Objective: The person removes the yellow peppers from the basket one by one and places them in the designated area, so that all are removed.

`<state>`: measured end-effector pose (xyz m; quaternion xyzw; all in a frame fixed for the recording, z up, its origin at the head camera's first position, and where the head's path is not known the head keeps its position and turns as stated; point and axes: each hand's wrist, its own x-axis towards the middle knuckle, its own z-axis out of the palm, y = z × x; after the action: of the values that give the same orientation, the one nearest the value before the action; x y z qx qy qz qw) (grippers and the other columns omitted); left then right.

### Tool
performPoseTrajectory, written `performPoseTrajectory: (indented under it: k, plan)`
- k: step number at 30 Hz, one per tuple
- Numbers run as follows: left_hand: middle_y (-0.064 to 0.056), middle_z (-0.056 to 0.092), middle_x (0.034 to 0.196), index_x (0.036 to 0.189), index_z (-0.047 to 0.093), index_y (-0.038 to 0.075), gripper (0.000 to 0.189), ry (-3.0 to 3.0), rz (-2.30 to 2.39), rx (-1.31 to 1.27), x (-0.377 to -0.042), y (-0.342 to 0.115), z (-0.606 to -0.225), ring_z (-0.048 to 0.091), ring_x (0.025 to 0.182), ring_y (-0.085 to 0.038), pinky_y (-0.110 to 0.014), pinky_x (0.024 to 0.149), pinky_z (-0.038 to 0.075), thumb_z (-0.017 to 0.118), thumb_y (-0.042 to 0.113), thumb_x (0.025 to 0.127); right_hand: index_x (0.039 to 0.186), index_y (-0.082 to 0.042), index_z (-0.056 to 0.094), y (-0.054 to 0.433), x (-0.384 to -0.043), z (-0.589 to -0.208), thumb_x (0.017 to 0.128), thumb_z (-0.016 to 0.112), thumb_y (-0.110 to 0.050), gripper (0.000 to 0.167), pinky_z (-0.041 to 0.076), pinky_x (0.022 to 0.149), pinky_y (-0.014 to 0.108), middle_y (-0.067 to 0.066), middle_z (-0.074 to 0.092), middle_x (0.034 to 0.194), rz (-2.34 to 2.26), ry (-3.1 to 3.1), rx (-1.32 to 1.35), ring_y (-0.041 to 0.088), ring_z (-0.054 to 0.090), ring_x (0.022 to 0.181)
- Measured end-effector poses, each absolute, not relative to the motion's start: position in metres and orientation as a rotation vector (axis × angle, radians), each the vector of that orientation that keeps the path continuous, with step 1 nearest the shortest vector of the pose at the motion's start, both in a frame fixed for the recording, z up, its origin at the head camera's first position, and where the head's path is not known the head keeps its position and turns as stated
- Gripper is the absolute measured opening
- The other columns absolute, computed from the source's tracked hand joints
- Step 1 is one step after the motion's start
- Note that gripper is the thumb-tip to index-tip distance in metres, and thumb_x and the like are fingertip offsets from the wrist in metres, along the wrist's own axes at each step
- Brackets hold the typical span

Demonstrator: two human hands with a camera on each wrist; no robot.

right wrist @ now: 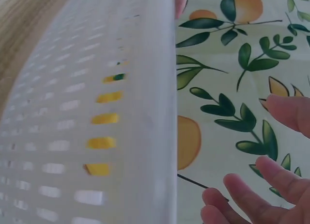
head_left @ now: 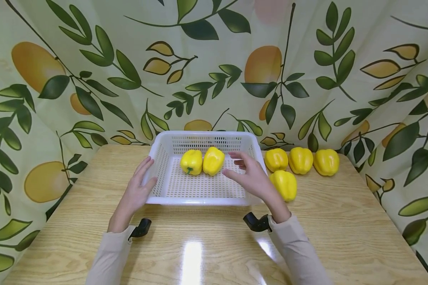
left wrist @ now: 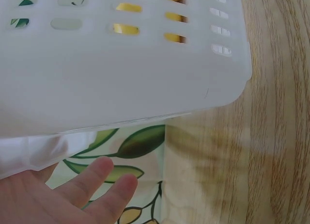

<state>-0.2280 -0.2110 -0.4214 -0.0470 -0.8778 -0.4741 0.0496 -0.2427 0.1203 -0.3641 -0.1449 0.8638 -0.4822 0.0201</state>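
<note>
A white perforated plastic basket (head_left: 203, 201) sits on the table with two yellow bell peppers, a left pepper (head_left: 191, 161) with a green stem showing and a right pepper (head_left: 213, 161) leaning close against it. My left hand (head_left: 136, 192) is at the basket's left side, fingers extended along the outside of the wall and thumb right at the rim. In the left wrist view its fingers (left wrist: 104, 192) are straight and spread. Over the right part of the basket hovers my right hand (head_left: 251, 176), thumb and fingers apart, nothing between them, close to the right pepper.
Several more yellow bell peppers (head_left: 300, 160) stand on the wooden table (head_left: 214, 245) just right of the basket, one nearer pepper (head_left: 284, 186) beside my right wrist. A leaf-and-fruit patterned curtain (head_left: 214, 79) hangs behind the table. A black wrist mount (head_left: 256, 222) projects from each sleeve.
</note>
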Motion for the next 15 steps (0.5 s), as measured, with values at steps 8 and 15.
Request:
performPoseTrajectory:
  k: [8,15]
  plan:
    - [-0.013,0.014,0.167,0.154,0.03,0.001,0.061,-2.661,-1.435,-0.159,-0.229,-0.211,-0.422,0.013,0.153,-0.041,-0.065,0.12,0.013,0.051,0.007,0.097,0.146,-0.011,0.044,0.117,-0.255,-0.348,0.09,0.07,-0.032,0.065,0.041,0.113,0.05,0.013,0.052,0.146,-1.418,2.655,-0.483,0.036,0.051,0.133]
    - [-0.013,0.014,0.167,0.154,0.03,0.001,0.061,-2.655,-1.45,-0.158,-0.228,-0.211,-0.422,0.012,0.153,-0.04,-0.064,0.121,0.013,0.05,0.007,0.097,0.148,-0.009,0.041,0.116,-0.278,-0.344,0.093,0.067,-0.032,0.066,0.046,0.109,0.05,0.017,0.049,0.148,-1.395,2.544,-0.507,0.037,0.052,0.131]
